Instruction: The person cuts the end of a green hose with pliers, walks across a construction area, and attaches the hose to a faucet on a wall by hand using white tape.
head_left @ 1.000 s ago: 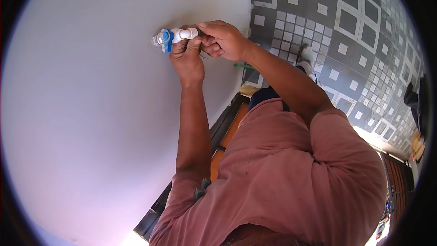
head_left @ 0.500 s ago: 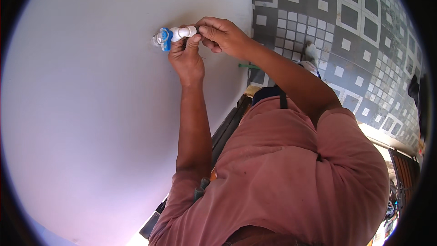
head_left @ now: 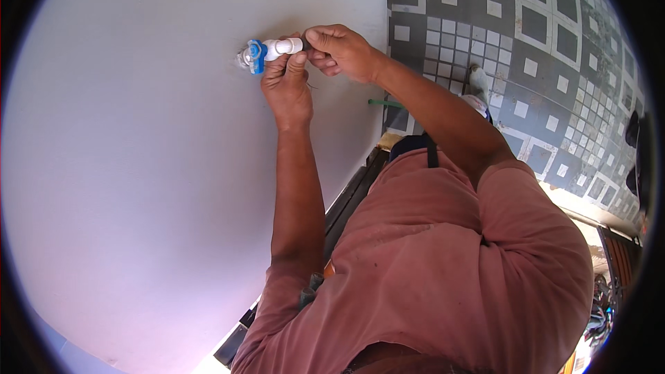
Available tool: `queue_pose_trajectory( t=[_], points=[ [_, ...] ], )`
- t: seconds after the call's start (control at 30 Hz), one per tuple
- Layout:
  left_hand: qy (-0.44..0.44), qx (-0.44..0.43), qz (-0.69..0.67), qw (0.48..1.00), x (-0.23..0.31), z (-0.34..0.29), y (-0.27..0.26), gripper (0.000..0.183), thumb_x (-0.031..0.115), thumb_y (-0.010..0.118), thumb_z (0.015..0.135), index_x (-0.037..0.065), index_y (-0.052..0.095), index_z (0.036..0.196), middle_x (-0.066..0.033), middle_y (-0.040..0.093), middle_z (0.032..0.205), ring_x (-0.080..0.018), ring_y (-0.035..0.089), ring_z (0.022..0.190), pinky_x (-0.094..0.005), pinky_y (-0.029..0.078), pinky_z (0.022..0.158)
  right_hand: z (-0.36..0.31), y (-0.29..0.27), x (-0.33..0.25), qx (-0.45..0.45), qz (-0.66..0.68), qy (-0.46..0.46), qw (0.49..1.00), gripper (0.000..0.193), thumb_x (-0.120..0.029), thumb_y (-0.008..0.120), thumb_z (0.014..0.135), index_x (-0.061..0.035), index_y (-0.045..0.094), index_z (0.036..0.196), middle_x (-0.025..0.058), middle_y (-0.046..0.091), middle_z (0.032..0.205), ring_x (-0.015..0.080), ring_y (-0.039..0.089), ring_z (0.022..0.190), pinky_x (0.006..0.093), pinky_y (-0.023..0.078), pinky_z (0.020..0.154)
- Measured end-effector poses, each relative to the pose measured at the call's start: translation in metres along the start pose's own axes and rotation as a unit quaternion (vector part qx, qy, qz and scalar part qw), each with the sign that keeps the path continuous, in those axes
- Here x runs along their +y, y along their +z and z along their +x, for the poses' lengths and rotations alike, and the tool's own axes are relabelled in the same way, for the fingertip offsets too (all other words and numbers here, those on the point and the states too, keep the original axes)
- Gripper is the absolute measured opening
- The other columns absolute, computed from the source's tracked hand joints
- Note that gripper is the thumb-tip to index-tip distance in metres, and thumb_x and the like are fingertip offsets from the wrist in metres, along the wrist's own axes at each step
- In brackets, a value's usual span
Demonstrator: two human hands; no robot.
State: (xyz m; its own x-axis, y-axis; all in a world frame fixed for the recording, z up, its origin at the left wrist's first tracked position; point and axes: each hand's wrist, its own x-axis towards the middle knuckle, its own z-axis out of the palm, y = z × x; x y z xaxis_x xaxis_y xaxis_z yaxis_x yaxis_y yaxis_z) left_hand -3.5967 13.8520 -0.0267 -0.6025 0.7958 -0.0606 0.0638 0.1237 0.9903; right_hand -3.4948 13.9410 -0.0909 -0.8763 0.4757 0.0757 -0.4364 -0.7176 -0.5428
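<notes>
A white plastic tap (head_left: 282,47) with a blue handle (head_left: 257,57) sticks out from the pale wall. My left hand (head_left: 288,91) is closed round its spout from below, the thumb near the spout's open end and the other fingers partly hidden behind it. At that end, my right hand (head_left: 344,53) pinches a small dark piece (head_left: 305,44) between thumb and forefinger. The piece is mostly covered by the fingertips, so its kind is unclear. Its remaining fingers are curled beneath.
The pale wall (head_left: 152,166) fills the left side. To the right lies a patterned grey and white tiled floor (head_left: 471,0). A short green rod or tube (head_left: 384,103) shows by the wall's edge. Dark slats or boards (head_left: 350,194) run along the wall beside my body.
My right hand's forefinger has drawn back from over the spout and curled beside the thumb at its end. My left hand keeps its hold; the whole view has shifted slightly.
</notes>
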Motion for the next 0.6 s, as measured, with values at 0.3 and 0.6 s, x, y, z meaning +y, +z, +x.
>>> queue_pose_trajectory(
  t=[0.3,0.6],
  points=[
    [0.025,-0.002,-0.001,1.000,0.002,-0.002,0.005,0.025,0.016,0.071,0.090,0.001,0.066,0.110,-0.0004,0.065,0.083,-0.0044,0.043,0.063,-0.0205,0.033,0.055,-0.006,0.007,-0.010,0.022,-0.004,0.053,0.998,0.040,-0.045,0.048,0.101,-0.0071,0.058,0.093,-0.0021,0.043,0.071,0.0075,0.038,0.059,0.0222,0.029,0.048],
    [0.020,0.012,0.010,1.000,0.001,-0.004,0.006,0.024,0.017,0.069,0.091,0.001,0.068,0.109,0.0024,0.062,0.081,-0.0041,0.042,0.064,-0.0208,0.032,0.056,-0.009,0.007,-0.005,-0.005,0.015,0.013,1.000,0.030,-0.032,0.051,0.102,-0.0039,0.060,0.098,0.0015,0.055,0.076,0.0097,0.049,0.068,0.0238,0.039,0.055]
  ],
)
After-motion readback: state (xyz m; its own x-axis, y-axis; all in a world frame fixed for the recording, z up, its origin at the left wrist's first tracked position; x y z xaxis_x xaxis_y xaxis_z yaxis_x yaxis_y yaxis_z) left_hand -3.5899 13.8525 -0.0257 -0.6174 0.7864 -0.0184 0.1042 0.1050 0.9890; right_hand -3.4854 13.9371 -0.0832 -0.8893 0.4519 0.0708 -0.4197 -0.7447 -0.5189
